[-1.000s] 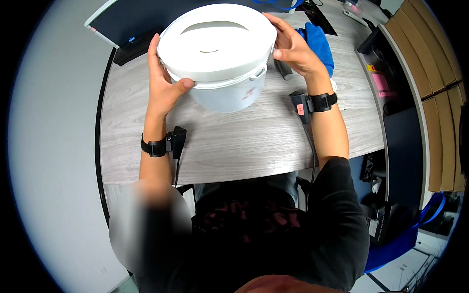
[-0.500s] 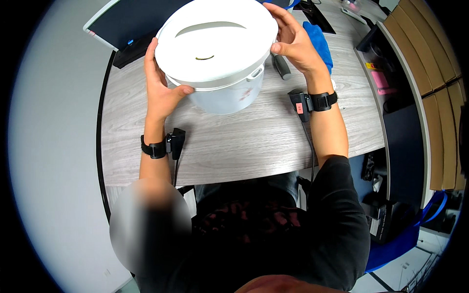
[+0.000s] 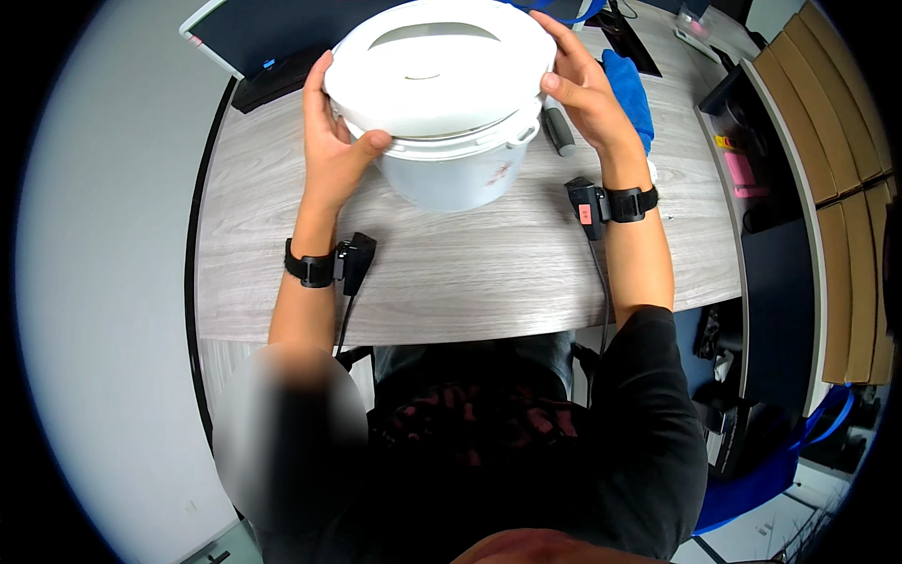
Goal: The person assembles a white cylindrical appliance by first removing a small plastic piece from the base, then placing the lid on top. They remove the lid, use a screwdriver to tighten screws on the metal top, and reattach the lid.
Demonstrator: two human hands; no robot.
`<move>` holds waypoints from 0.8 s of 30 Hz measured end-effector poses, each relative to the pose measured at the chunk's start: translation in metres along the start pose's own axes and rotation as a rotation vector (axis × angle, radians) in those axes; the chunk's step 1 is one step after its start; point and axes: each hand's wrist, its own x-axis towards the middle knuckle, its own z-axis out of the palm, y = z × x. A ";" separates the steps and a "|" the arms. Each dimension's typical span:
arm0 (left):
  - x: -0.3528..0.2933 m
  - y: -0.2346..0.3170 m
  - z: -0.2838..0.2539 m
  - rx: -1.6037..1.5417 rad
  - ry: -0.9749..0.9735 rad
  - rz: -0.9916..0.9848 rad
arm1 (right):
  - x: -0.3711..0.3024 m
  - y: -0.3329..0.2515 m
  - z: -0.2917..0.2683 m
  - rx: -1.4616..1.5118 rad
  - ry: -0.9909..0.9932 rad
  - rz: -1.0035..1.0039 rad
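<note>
A round white lid [image 3: 437, 89] with a raised curved grip lies over a white plastic bucket-like pot [image 3: 446, 183] on the desk. The pot has a small looped tab on its rim and a faint floral print. My left hand [image 3: 338, 146] curls round the lid's left side, thumb at the front edge. On the opposite side my right hand [image 3: 583, 89] grips the lid's edge, fingers behind and thumb in front. The pot's rim shows below the lid at the front right. Whether the lid is fully seated, I cannot tell.
A grey-handled tool [image 3: 559, 130] and a blue cloth [image 3: 628, 94] lie right of the pot. Behind it stands a dark screen [image 3: 272, 36]. Black devices are strapped to both wrists, with cables trailing down. A shelf unit with cardboard boxes [image 3: 808, 113] borders the desk's right side.
The lid appears less near and more of the pot's rim shows beneath its front edge. Both hands keep their hold. The whole view has shifted slightly.
</note>
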 end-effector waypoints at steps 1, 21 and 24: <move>0.000 0.000 0.001 0.013 0.003 -0.003 | 0.000 -0.002 0.000 0.029 0.003 0.010; 0.028 0.017 -0.058 0.061 -0.053 0.057 | 0.027 -0.087 0.035 -0.039 -0.157 -0.005; 0.024 0.025 -0.088 0.073 -0.025 0.098 | 0.038 -0.106 0.062 -0.085 -0.268 -0.030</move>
